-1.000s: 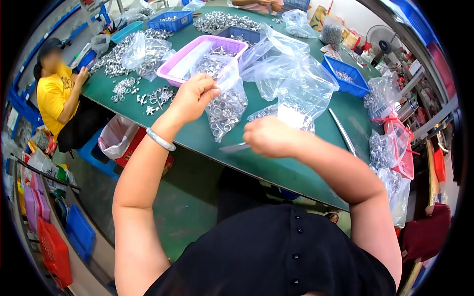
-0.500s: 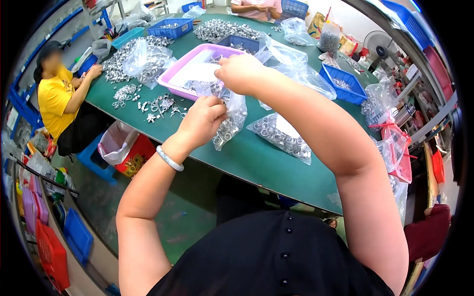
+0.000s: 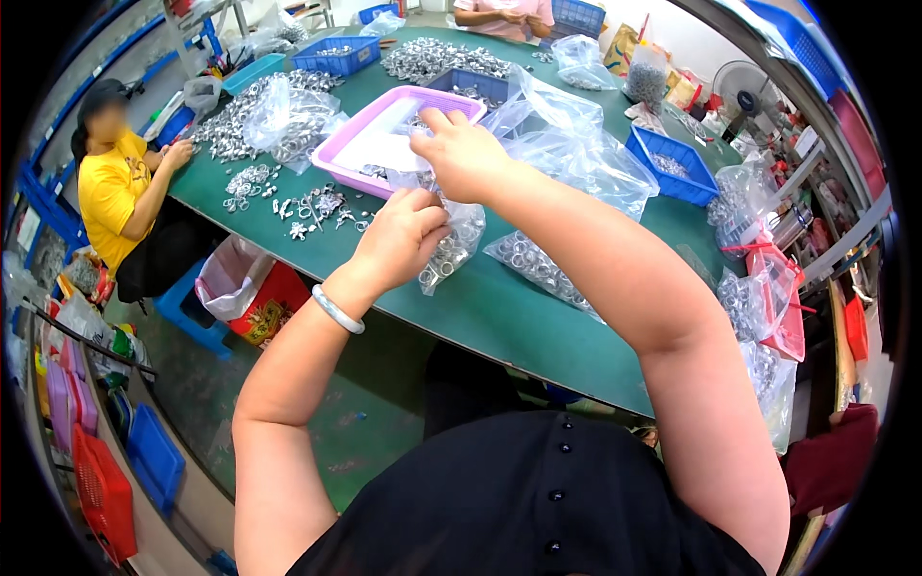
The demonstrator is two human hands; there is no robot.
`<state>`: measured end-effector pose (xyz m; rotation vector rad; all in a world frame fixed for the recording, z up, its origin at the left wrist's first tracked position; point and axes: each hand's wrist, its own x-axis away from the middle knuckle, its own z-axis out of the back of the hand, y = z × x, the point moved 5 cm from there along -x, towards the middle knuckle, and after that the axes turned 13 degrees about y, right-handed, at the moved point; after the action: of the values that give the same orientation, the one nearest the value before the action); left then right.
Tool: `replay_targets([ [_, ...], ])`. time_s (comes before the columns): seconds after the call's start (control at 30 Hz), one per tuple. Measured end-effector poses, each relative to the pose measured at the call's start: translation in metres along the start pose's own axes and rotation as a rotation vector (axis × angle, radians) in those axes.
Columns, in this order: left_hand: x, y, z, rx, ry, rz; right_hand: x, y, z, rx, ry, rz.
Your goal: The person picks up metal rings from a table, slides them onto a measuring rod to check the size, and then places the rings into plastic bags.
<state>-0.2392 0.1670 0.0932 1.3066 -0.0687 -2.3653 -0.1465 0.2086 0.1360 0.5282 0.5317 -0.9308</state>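
Observation:
My left hand [image 3: 399, 240] is closed on the upper part of a clear plastic bag [image 3: 453, 252] with grey metal rings in it. The bag hangs at the near side of a purple tray [image 3: 331, 154]. Over the right end of that tray is my right hand [image 3: 461, 158], its fingers bent but apart, close above the bag's mouth. No object shows in its fingers. Inside the tray lie a white sheet [image 3: 370, 144] and some small metal pieces, partly hidden by my right hand. Another bag of rings [image 3: 538, 264] lies right of the held one, partly under my right forearm.
Heaps of metal pieces [image 3: 447, 60] and blue baskets [image 3: 672, 165] stand on the green table [image 3: 519, 331]. A large clear bag [image 3: 576, 144] lies behind my right arm. A person in yellow [image 3: 120, 187] sits at the left, another person [image 3: 504, 14] at the far side. A lined red bin [image 3: 269, 307] stands below.
My right hand has shifted slightly down, and its fingers have spread apart from a closer pinch. My left hand stays on the bag of rings.

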Motion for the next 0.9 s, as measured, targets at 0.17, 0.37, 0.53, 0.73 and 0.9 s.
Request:
replay_targets([
  [0.17,0.002,0.000,0.007,0.012,0.038,0.025,0.010,0.017,-0.014,0.029,-0.274,-0.216],
  [0.37,0.002,-0.014,0.015,0.008,0.031,0.178,0.015,0.032,-0.017,-0.010,-0.418,-0.415],
  [0.53,-0.011,-0.030,0.017,-0.004,0.126,0.124,0.009,0.064,-0.002,-0.067,-0.219,-0.449],
  [0.73,-0.060,-0.039,0.037,-0.040,0.332,0.071,-0.011,0.091,0.054,-0.228,0.314,-0.489],
  [0.9,-0.050,-0.023,0.013,0.016,0.103,0.069,0.026,0.097,0.043,-0.308,0.099,-0.556],
])
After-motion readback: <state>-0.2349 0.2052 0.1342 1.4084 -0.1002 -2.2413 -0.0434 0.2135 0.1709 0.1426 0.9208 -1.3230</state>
